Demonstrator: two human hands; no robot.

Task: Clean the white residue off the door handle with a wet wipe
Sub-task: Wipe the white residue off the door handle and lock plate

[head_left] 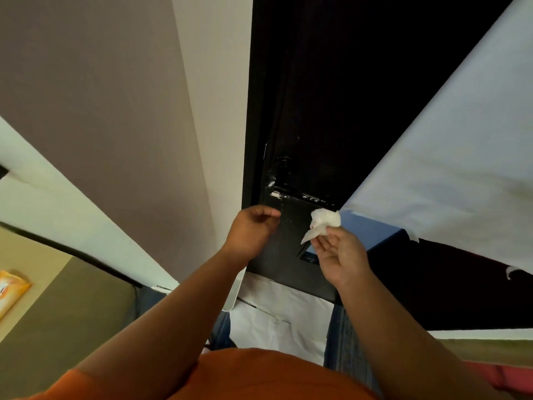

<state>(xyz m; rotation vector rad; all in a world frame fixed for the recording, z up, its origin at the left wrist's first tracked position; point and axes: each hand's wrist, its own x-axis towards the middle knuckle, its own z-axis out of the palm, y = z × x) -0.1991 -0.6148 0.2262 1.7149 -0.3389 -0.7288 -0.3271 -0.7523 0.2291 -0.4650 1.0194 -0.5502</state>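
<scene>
While the right hand (pixel 337 255) pinches a crumpled white wipe (pixel 324 221) between thumb and fingertips, palm turned up toward me, the wipe sits just below the outer end of the handle (pixel 305 196). I cannot tell from my feed whether they touch. The handle is a dark lever running sideways across the black door (pixel 317 96). White residue (pixel 276 194) smears its left end near the round base, with smaller flecks further along the bar. A loose tail of the wipe hangs down to the left past the fingers.

The left hand (pixel 253 229) is up at the door too, back toward me, fingers loosely curled and holding nothing I can see. Its fingertips point at the door face just under the residue; contact I cannot judge. The two hands are near each other but apart, with dark door panel showing between them.

Right of the door hangs a large white sheet (pixel 447 145), and a blue surface (pixel 369 229) shows under its lower edge, just beside the wipe. A pale wall (pixel 129 96) stands left of the door. At the far left edge an orange packet (pixel 11 290) lies on an olive surface (pixel 72 307). An orange shirt (pixel 259 373) fills the bottom of my view.
</scene>
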